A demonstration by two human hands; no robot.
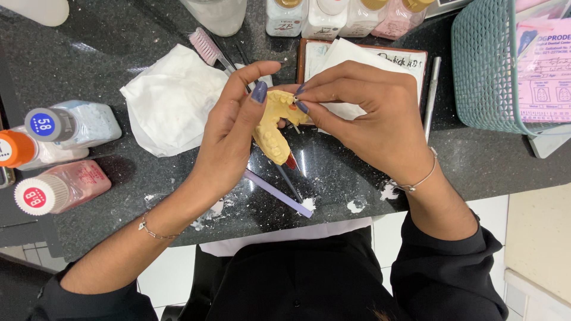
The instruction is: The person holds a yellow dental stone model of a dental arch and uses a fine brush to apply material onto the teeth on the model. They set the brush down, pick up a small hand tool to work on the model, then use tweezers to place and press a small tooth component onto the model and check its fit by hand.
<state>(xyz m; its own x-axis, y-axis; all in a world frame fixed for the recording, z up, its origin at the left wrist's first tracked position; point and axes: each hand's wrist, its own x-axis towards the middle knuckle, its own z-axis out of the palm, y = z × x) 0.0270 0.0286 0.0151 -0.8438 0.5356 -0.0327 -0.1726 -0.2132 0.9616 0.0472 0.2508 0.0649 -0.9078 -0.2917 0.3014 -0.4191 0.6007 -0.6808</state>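
Observation:
My left hand (229, 134) holds a yellow plaster dental cast (275, 128) above the dark speckled countertop (476, 160), with the index finger curled over its top. My right hand (369, 119) pinches a tiny piece between thumb and forefinger, right at the cast's upper end. Under the cast lie a lilac-handled tool (279, 193) and a dark thin tool with a red tip (290, 161). Both wrists wear thin bracelets and both arms have black sleeves.
A crumpled white tissue (169, 101) and a pink-bristled brush (207, 47) lie at the left. Small bottles lie on their sides (62, 128) at the far left; more jars (333, 15) stand at the back. A teal mesh basket (485, 65) with a pink paper is at right. A metal tool (432, 89) lies beside a papered tray (410, 59).

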